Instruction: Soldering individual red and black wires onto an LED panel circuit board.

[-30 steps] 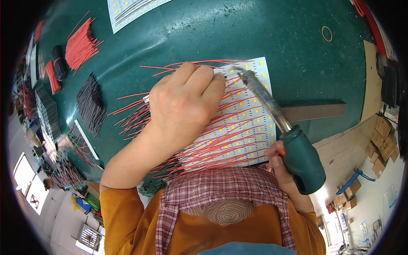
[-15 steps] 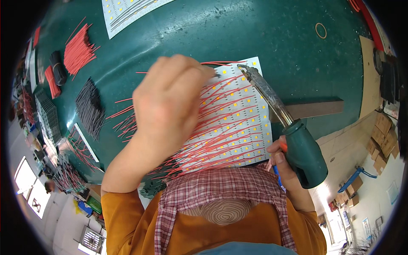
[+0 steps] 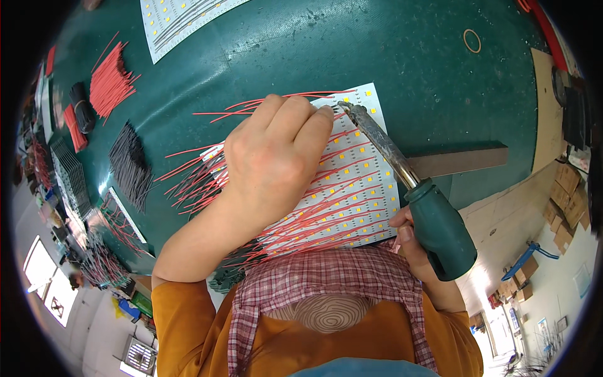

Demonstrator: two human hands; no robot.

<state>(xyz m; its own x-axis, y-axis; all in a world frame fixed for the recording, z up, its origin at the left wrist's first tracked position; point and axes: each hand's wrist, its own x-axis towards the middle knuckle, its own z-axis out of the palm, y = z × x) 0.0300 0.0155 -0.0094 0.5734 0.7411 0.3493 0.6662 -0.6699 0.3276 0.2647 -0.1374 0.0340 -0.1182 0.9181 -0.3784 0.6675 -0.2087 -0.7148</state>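
A white LED board [image 3: 367,112] dotted with yellow chips lies in front of me on the green bench. Rows of red wires [image 3: 314,207] run across it, their free ends spreading left, with dark wires among them. My left hand [image 3: 273,154] hangs over its upper part, fingers pinched round what looks like a thin black wire, mostly hidden. Close beside those fingertips is the tip of a soldering iron [image 3: 440,220], touching or just above the board's top row. At the lower right, my right hand [image 3: 411,239] is wrapped around its green handle, which partly hides the fingers.
A bundle of red wires [image 3: 113,81] and one of black wires [image 3: 130,166] lie to the left. Another LED board [image 3: 160,38] is at the far edge. A grey bar [image 3: 461,160] lies under the iron's shaft, and a rubber band [image 3: 472,41] at far right.
My left hand has moved right, its fingertips now beside the iron's tip. The soldering iron has shifted slightly left along the board's top row. More red wire shows above my left hand.
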